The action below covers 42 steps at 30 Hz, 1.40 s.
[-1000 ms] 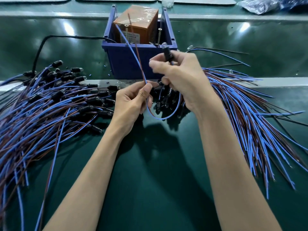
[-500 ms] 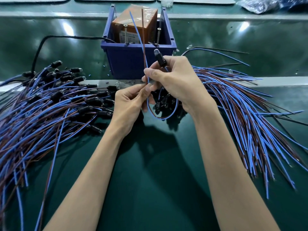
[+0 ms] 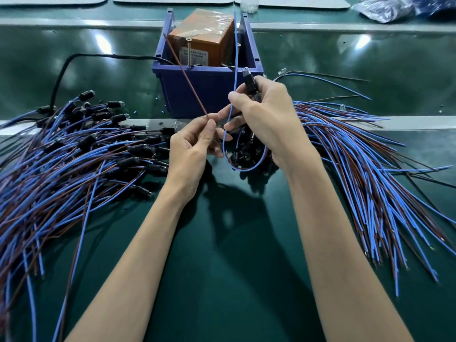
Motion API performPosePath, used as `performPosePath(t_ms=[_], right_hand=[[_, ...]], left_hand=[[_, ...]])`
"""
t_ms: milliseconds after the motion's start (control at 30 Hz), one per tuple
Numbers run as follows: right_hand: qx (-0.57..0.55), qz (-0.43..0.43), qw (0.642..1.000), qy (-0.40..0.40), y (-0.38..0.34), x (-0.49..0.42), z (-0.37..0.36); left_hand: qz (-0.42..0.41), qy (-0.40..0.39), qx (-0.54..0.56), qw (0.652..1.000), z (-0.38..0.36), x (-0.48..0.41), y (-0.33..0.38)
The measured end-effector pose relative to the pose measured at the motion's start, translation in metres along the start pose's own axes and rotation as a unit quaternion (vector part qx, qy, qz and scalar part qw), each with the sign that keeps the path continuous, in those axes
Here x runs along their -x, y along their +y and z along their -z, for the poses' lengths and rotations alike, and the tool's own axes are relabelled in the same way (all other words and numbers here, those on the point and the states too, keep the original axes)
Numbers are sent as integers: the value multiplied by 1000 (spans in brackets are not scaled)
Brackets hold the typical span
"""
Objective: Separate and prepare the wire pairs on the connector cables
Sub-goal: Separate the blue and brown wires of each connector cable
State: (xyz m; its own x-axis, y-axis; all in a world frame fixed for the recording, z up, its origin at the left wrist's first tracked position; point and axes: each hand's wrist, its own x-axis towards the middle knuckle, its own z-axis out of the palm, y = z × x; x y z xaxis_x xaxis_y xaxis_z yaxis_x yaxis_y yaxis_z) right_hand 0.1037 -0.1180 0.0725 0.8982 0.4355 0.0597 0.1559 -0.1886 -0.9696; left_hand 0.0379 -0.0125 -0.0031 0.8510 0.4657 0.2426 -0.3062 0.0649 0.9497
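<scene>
Wire pair: the two free ends, side by side a second ago, are now spread in a V.
Brown wire (image 3: 187, 77): now leans toward 11 o'clock, its tip across the blue bin's (image 3: 209, 95) left wall.
Blue wire (image 3: 236, 53): now rises alone toward 12 o'clock, beside the connector (image 3: 249, 81) in the right hand (image 3: 269, 119).
Left hand (image 3: 192, 149): now pinches only the brown wire, no longer both.

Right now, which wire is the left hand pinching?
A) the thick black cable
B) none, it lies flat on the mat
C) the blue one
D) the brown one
D: the left hand pinches the brown wire between thumb and forefinger, and the wire slants up-left. The blue wire rises straight up past the right hand, which holds the black connector.
</scene>
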Motion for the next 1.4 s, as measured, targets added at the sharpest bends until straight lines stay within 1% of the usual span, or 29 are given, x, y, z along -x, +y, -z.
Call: performPosePath(t_ms=[233,400,500,600,733,833,1067,1400], right_hand=[[-42,5,999,11,-3,1,0],[-64,7,997,41,-4,1,2],[-55,-2,996,65,-2,0,2],[-31,-15,997,76,-1,-1,4],[13,-26,998,54,0,-1,6],[41,-16,998,39,3,-2,3],[79,-6,996,32,5,-6,1],[74,17,997,12,6,-6,1]], left_hand=[[11,51,-10,999,1,-2,0],[2,80,-8,997,0,-3,2],[1,90,-7,996,0,-3,3],[15,79,-13,997,-1,-4,3],[35,44,-22,998,-2,-3,3],[42,44,-26,998,-2,-3,4],[43,40,-34,998,-4,-2,5],[33,31,-54,998,-4,-1,3]])
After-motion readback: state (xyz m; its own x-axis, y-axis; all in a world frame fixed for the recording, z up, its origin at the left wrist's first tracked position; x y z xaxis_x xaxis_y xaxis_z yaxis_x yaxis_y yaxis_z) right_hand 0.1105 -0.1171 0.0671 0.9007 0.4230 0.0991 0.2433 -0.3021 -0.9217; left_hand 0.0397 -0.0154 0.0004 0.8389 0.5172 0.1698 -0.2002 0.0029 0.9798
